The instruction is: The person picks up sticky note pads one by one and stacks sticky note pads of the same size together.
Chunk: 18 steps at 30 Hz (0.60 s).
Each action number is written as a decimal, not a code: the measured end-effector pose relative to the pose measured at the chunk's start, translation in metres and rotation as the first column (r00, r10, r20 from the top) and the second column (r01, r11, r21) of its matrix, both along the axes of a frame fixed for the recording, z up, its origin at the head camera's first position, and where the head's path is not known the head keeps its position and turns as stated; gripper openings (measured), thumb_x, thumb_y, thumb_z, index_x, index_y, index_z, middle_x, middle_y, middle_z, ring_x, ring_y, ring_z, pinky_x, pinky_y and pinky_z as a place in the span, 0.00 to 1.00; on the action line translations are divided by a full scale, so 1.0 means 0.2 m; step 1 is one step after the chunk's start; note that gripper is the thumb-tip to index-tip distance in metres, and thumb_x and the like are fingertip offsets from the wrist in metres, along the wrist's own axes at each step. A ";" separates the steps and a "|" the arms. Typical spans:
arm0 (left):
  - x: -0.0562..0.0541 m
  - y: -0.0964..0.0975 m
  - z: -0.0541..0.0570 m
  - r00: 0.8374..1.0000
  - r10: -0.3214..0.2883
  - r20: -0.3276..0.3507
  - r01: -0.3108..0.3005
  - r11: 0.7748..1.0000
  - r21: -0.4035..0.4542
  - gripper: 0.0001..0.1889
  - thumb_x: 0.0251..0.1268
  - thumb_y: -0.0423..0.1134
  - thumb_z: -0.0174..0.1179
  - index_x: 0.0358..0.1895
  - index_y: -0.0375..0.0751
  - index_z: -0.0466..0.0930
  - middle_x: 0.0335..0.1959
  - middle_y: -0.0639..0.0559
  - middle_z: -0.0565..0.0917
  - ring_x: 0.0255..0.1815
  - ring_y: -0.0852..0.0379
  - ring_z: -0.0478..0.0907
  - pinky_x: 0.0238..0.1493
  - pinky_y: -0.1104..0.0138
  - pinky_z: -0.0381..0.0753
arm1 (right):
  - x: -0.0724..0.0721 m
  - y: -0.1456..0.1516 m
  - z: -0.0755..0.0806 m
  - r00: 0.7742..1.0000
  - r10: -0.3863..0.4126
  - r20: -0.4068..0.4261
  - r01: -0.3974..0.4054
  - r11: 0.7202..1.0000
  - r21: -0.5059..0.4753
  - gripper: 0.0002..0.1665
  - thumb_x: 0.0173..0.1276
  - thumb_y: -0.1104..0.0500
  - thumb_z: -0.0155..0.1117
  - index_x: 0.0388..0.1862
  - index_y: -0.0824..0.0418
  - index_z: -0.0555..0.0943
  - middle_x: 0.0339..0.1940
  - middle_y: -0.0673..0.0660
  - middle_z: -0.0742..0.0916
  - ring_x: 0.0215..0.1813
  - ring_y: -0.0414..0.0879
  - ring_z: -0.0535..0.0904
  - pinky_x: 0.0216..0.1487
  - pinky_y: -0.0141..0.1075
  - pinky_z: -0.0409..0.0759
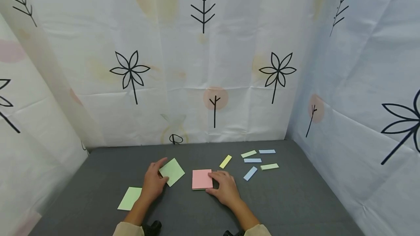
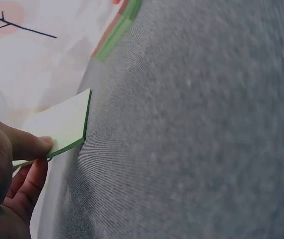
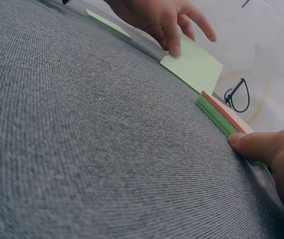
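Note:
My left hand (image 1: 154, 182) pinches a pale green sticky note pad (image 1: 173, 172) between thumb and fingers. In the left wrist view that pad's near edge shows dark green, and the thumb (image 2: 40, 144) lies on its face. To its right, my right hand (image 1: 226, 187) grips a square stack by its right side. On top of the stack is a pink sticky note pad (image 1: 201, 179); green layers (image 3: 215, 115) show under it in the right wrist view, with the thumb against their edge. Another green pad (image 1: 129, 199) lies flat at left, partly behind the left forearm.
Beyond the right hand lie narrow sticky strips: one yellow strip (image 1: 225, 161), two green, such as this green strip (image 1: 269, 166), and three blue, such as this blue strip (image 1: 250, 173). White printed cloth (image 1: 177, 112) walls the grey table (image 1: 282, 207) at the back and sides.

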State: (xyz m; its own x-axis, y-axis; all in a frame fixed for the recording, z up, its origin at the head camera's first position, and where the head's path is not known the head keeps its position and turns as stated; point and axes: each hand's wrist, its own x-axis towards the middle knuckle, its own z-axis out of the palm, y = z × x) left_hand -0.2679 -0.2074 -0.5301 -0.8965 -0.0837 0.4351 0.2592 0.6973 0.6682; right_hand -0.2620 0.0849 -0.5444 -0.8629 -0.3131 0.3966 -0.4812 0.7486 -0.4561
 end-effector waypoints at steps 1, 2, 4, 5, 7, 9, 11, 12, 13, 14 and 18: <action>0.00 0.00 0.00 1.000 0.002 0.003 -0.002 0.999 0.040 0.38 0.47 0.21 0.69 0.66 0.42 0.72 0.48 0.41 0.76 0.34 0.53 0.73 0.33 0.61 0.74 | 0.00 0.00 0.00 1.000 0.000 0.000 0.000 1.000 -0.002 0.33 0.53 0.46 0.77 0.58 0.55 0.82 0.55 0.50 0.84 0.62 0.52 0.73 0.59 0.52 0.69; 0.00 0.00 0.01 1.000 0.004 0.006 -0.005 0.997 0.077 0.37 0.47 0.21 0.68 0.66 0.41 0.72 0.47 0.41 0.77 0.33 0.54 0.73 0.31 0.63 0.74 | 0.00 0.00 0.00 1.000 0.000 0.001 0.000 1.000 -0.004 0.33 0.53 0.46 0.77 0.58 0.55 0.82 0.55 0.50 0.84 0.62 0.52 0.73 0.59 0.52 0.69; 0.00 0.01 0.01 1.000 0.018 0.022 -0.021 0.989 0.144 0.36 0.48 0.21 0.68 0.66 0.40 0.72 0.46 0.41 0.78 0.33 0.55 0.74 0.29 0.66 0.74 | 0.00 0.00 0.00 1.000 0.001 0.000 -0.001 1.000 -0.004 0.33 0.53 0.46 0.77 0.58 0.55 0.82 0.55 0.50 0.84 0.62 0.52 0.73 0.59 0.53 0.69; 0.00 0.01 0.02 0.999 0.026 0.032 -0.031 0.984 0.174 0.35 0.49 0.22 0.69 0.65 0.40 0.72 0.46 0.41 0.79 0.33 0.54 0.74 0.29 0.67 0.74 | 0.00 0.00 0.00 1.000 0.002 0.000 -0.002 1.000 -0.004 0.33 0.53 0.46 0.77 0.58 0.55 0.82 0.55 0.50 0.84 0.62 0.52 0.73 0.59 0.53 0.69; 0.01 0.01 0.02 0.998 0.037 0.047 -0.047 0.975 0.216 0.33 0.50 0.23 0.69 0.64 0.40 0.74 0.46 0.40 0.80 0.35 0.53 0.77 0.30 0.68 0.76 | 0.00 0.00 0.00 1.000 0.001 0.000 -0.001 1.000 0.000 0.33 0.53 0.46 0.77 0.58 0.55 0.82 0.55 0.50 0.84 0.62 0.52 0.73 0.59 0.52 0.69; 0.01 0.02 0.03 0.997 0.045 0.055 -0.056 0.972 0.227 0.30 0.51 0.25 0.70 0.61 0.39 0.77 0.46 0.40 0.81 0.37 0.52 0.79 0.33 0.68 0.77 | 0.00 0.00 0.00 1.000 0.001 0.001 -0.001 1.000 0.002 0.33 0.53 0.46 0.77 0.58 0.55 0.82 0.55 0.50 0.84 0.62 0.52 0.73 0.58 0.52 0.69; 0.01 0.02 0.02 0.997 0.048 0.055 -0.059 0.972 0.228 0.26 0.51 0.26 0.71 0.57 0.37 0.80 0.45 0.41 0.83 0.37 0.50 0.80 0.34 0.68 0.78 | 0.00 0.00 0.00 1.000 0.000 0.005 0.000 1.000 0.001 0.33 0.53 0.46 0.77 0.58 0.55 0.82 0.55 0.50 0.84 0.62 0.52 0.73 0.59 0.53 0.69; 0.01 0.02 0.02 0.997 0.048 0.054 -0.059 0.973 0.224 0.24 0.51 0.26 0.71 0.55 0.36 0.81 0.44 0.41 0.83 0.37 0.51 0.80 0.35 0.68 0.78 | 0.00 0.00 0.00 1.000 -0.001 0.005 0.001 1.000 0.002 0.33 0.53 0.46 0.77 0.58 0.55 0.82 0.55 0.50 0.84 0.62 0.52 0.73 0.59 0.53 0.69; 0.01 0.02 0.02 0.997 0.048 0.053 -0.059 0.973 0.222 0.22 0.52 0.27 0.71 0.53 0.36 0.82 0.43 0.42 0.84 0.37 0.51 0.80 0.35 0.68 0.78 | 0.00 0.00 0.00 1.000 -0.002 0.004 0.002 1.000 0.001 0.33 0.53 0.46 0.77 0.58 0.55 0.82 0.55 0.50 0.84 0.62 0.52 0.73 0.59 0.53 0.69; 0.01 0.03 0.02 0.997 0.049 0.054 -0.059 0.973 0.221 0.21 0.52 0.27 0.71 0.52 0.36 0.82 0.43 0.43 0.84 0.37 0.51 0.80 0.35 0.68 0.78 | 0.00 0.00 0.00 1.000 -0.002 0.003 0.002 1.000 0.001 0.33 0.53 0.46 0.77 0.58 0.55 0.82 0.55 0.50 0.84 0.62 0.52 0.73 0.59 0.53 0.69; 0.00 0.04 0.00 0.997 0.049 0.057 -0.061 0.971 0.229 0.18 0.53 0.28 0.70 0.50 0.37 0.84 0.42 0.45 0.85 0.35 0.54 0.79 0.34 0.69 0.78 | 0.00 0.00 0.00 1.000 -0.005 0.002 0.005 1.000 0.001 0.33 0.53 0.46 0.77 0.58 0.55 0.82 0.55 0.50 0.84 0.62 0.52 0.73 0.59 0.52 0.69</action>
State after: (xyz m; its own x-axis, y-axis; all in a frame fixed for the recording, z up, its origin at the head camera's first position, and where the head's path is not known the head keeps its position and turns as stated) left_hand -0.2670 -0.2001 -0.5301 -0.9079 -0.2261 0.3529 0.1870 0.5351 0.8238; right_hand -0.2612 0.0849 -0.5438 -0.8654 -0.3091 0.3943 -0.4764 0.7513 -0.4567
